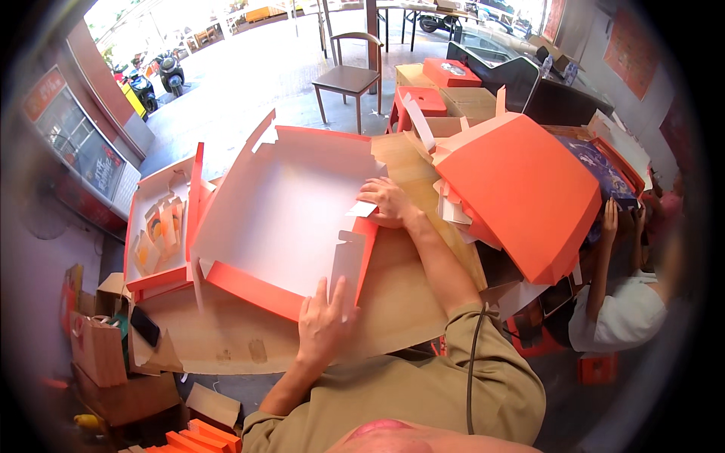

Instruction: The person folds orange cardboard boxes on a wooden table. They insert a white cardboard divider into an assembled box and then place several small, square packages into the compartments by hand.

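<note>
A large orange cardboard box (pixel 272 200), white inside, lies part-folded before me, its walls standing on several sides. My left hand (pixel 321 325) is at its near right corner, fingers stretched out against a slotted white flap (pixel 346 264). My right hand (pixel 385 200) is closed over the box's right wall, farther from me, beside a small white tab (pixel 361 209). Its fingertips are partly hidden by the wall and the tab. The box rests on a brown cardboard sheet (pixel 257 343).
A smaller orange box (pixel 158 283) with cut-out inserts stands left. A black phone (pixel 145 326) lies near the left edge. Stacked orange box blanks (pixel 521 196) rise on the right, beside another person (pixel 619 313). A chair (pixel 346 79) stands beyond; cartons (pixel 128 392) sit lower left.
</note>
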Demonstrator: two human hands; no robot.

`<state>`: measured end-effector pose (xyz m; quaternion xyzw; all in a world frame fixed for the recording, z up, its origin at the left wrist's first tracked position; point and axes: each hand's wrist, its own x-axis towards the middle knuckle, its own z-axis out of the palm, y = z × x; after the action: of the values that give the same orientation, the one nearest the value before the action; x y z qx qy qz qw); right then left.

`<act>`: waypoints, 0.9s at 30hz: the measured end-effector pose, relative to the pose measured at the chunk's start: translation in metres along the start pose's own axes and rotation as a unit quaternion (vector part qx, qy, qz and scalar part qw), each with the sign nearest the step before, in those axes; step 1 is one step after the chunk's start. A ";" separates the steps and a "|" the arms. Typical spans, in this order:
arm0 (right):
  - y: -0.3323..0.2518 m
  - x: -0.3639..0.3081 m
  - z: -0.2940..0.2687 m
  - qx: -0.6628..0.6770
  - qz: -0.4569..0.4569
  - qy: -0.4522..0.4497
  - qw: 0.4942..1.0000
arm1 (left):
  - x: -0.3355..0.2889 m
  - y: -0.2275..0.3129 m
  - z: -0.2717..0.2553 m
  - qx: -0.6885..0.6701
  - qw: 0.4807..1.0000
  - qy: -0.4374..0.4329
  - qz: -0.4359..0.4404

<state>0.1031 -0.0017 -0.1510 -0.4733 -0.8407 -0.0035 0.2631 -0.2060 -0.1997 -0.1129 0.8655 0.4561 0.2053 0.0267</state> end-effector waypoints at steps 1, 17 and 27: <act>0.000 0.001 0.000 0.003 0.004 -0.003 1.000 | 0.000 0.006 -0.005 -0.001 1.000 -0.008 0.000; -0.052 0.013 -0.071 0.036 0.251 -0.233 0.939 | -0.013 -0.013 -0.029 -0.054 0.996 -0.066 -0.040; -0.073 0.026 -0.082 0.064 0.298 -0.351 0.886 | -0.007 -0.059 -0.049 -0.021 0.998 -0.058 0.005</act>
<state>0.0703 -0.0421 -0.0513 -0.6541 -0.6960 0.2947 -0.0305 -0.2744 -0.1777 -0.0845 0.8775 0.4451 0.1642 0.0704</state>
